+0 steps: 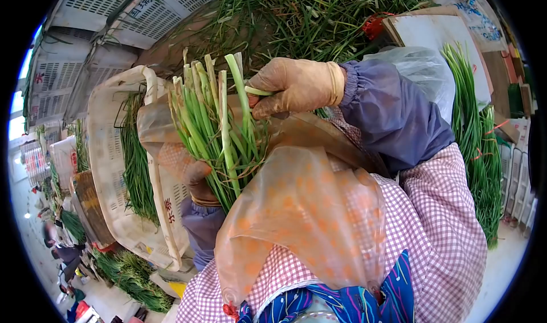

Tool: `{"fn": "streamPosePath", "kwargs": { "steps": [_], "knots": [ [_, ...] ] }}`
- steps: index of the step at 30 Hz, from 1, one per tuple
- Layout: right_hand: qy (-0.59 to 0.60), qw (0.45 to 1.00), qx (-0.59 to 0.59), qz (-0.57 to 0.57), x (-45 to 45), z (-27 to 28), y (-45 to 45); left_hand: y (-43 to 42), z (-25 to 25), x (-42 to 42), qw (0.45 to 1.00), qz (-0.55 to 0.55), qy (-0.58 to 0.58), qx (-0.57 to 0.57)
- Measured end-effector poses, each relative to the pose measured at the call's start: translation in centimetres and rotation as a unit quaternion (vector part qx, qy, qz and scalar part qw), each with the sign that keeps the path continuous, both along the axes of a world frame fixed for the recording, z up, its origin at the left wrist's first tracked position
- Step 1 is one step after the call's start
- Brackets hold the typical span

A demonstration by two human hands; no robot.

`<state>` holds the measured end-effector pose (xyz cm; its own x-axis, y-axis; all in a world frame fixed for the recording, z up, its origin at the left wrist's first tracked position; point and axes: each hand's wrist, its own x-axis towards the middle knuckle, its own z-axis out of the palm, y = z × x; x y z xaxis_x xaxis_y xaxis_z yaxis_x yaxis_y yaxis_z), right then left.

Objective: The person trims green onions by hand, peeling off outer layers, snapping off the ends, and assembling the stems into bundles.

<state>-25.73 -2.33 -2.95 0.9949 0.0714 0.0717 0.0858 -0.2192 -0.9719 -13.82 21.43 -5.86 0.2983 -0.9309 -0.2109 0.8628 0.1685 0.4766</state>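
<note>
A bunch of green stalks with pale cut ends (219,118) stands upright over my lap. My left hand (200,183), in a brownish glove, is closed around the lower left side of the bunch; its fingers are partly hidden by the stalks. At the top right of the bunch my right hand (296,88), in a tan rubber glove, pinches a short green stalk between thumb and fingers. A translucent, orange-patterned plastic apron (302,203) lies behind and below the bunch.
A white plastic crate (105,169) with green stalks stands at the left. Loose greens (319,24) lie ahead. Tied bundles (481,169) hang beside a white board (439,41) on the right. Stacked crates (85,7) are at the upper left; a person (64,252) is in the far left background.
</note>
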Motion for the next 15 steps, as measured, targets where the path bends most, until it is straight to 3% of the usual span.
{"fn": "streamPosePath", "kwargs": {
  "steps": [1,3,4,5,8,10,11,12,13,15],
  "knots": [
    [-0.001,1.000,0.000,0.000,0.0,0.1,0.1,0.0,0.0,-0.1,1.000,0.000,-0.001,0.000],
    [-0.068,0.990,-0.109,-0.056,0.2,0.3,0.1,0.0,-0.4,-0.1,0.997,-0.027,0.070,-0.004],
    [-0.070,0.990,-0.109,-0.057,0.3,0.2,0.1,0.2,-0.7,0.3,0.999,-0.017,0.043,0.023],
    [-0.065,0.975,-0.169,-0.131,0.3,0.0,0.0,0.2,-0.8,0.4,0.999,-0.018,0.041,0.023],
    [-0.139,0.888,-0.307,-0.314,0.2,-0.6,-1.7,0.1,-0.7,0.3,0.997,-0.047,0.066,-0.015],
    [-0.195,0.760,-0.396,-0.477,-0.2,-2.1,-6.4,0.9,-1.6,0.9,0.990,-0.068,0.120,-0.042],
    [-0.094,0.714,-0.450,-0.529,-1.2,-1.8,-9.4,0.9,-1.5,0.8,0.990,-0.068,0.120,-0.042],
    [-0.107,0.655,-0.446,-0.600,-1.9,-1.0,-11.5,0.9,-1.4,0.7,0.991,-0.058,0.108,-0.046],
    [0.064,0.638,-0.450,-0.622,-2.5,-0.5,-12.7,0.8,-1.2,0.7,0.993,-0.049,0.095,-0.051],
    [0.061,0.688,-0.421,-0.588,-3.4,-1.4,-12.0,1.4,-2.6,1.6,0.998,-0.009,0.050,-0.022]
  ]
}}
